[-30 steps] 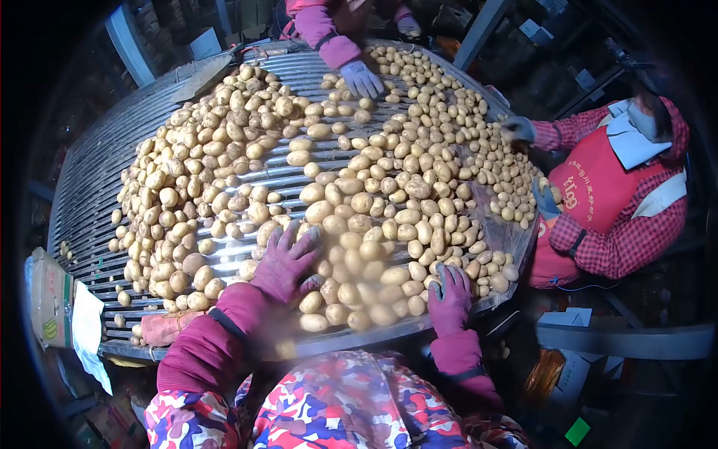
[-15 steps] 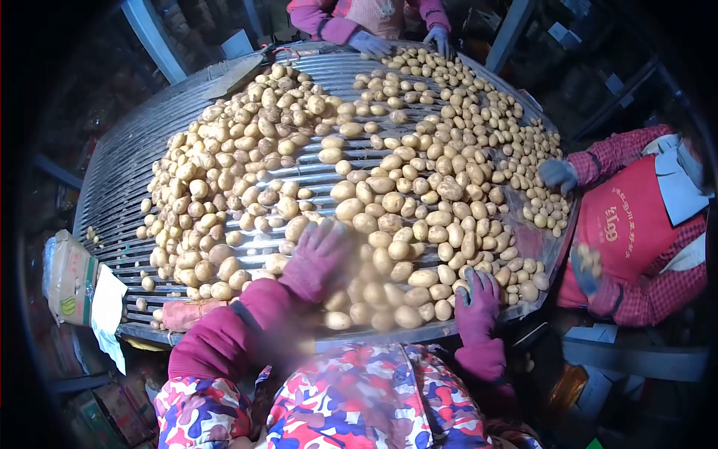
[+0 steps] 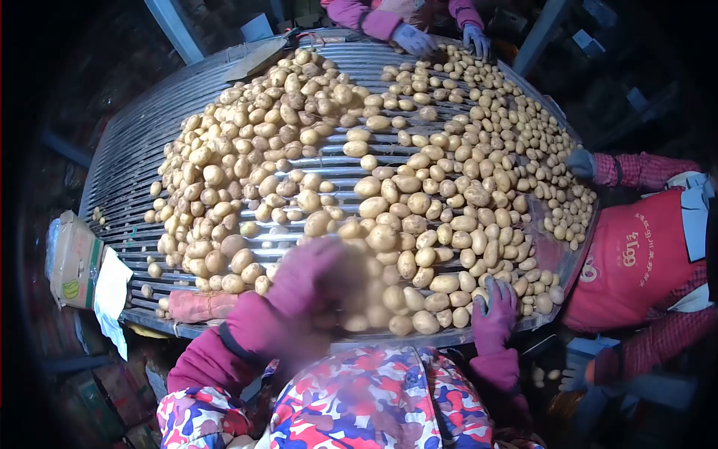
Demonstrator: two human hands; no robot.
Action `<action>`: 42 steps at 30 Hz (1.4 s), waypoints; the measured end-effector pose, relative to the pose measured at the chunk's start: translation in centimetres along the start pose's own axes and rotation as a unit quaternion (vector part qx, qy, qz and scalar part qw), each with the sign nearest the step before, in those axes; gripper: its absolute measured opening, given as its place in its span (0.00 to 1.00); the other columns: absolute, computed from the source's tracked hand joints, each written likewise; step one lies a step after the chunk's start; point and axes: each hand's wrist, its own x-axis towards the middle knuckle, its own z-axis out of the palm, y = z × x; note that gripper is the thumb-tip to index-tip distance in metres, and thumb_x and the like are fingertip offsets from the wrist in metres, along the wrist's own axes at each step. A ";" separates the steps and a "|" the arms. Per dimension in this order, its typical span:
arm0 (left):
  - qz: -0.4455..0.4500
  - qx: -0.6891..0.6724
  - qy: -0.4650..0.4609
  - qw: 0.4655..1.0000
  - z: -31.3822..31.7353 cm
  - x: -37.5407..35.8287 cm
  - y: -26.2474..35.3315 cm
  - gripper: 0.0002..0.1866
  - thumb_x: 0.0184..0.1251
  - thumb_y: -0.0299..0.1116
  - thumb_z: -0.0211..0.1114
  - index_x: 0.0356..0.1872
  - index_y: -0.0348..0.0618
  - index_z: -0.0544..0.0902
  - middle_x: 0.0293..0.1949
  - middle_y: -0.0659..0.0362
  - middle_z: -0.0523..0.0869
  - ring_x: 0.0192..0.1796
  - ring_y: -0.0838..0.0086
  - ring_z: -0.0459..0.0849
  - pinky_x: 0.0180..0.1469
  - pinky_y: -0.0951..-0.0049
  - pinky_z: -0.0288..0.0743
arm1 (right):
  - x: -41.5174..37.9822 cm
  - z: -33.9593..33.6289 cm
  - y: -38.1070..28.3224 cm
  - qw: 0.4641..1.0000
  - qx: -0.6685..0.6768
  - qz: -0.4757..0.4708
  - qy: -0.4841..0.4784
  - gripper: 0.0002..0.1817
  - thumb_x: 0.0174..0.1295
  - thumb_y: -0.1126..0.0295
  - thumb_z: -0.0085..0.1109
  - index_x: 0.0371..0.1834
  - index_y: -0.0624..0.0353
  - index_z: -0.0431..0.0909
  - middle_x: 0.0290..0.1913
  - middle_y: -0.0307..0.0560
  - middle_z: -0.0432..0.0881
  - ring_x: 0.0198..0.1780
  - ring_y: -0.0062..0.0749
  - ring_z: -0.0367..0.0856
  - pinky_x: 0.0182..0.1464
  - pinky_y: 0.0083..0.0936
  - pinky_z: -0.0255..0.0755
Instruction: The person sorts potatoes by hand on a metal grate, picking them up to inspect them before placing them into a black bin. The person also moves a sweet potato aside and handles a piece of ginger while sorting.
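Potatoes (image 3: 419,203) of mixed sizes are spread over a slatted metal sorting table (image 3: 138,161). My left hand (image 3: 310,278), in a pinkish-purple glove, is over the near middle of the table beside potatoes. Motion blur and a hazy patch hide its fingers and anything in them. At the near right edge, my right hand (image 3: 495,314) wears a matching glove. Its thumb stands apart from the fingers, which lie against potatoes, and it grips none that I can see.
Across the table, a person's gloved hands (image 3: 413,39) touch small potatoes. At right, a co-worker in a red apron (image 3: 624,258) has one hand on the potatoes and one below the edge. A carton (image 3: 75,262) and white sheet (image 3: 112,295) are left; a red cloth roll (image 3: 200,305) lies near.
The view has shifted, moving the scene rightward and slightly up. My left hand has drawn back toward the near edge. The co-worker's nearer hand, earlier holding potatoes, has dropped below the table edge.
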 end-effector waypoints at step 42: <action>-0.273 -0.532 0.088 0.796 5.2 -1.3 -0.2 0.16 0.72 0.28 0.60 0.57 0.38 0.83 0.50 0.58 0.85 0.51 0.78 0.82 0.55 0.74 0.77 | 20.9 5.9 -22.1 0.839 -0.236 -0.423 -0.249 0.13 0.62 0.62 0.58 0.47 0.54 0.82 0.48 0.56 0.75 0.49 0.49 0.79 0.45 0.43 0.80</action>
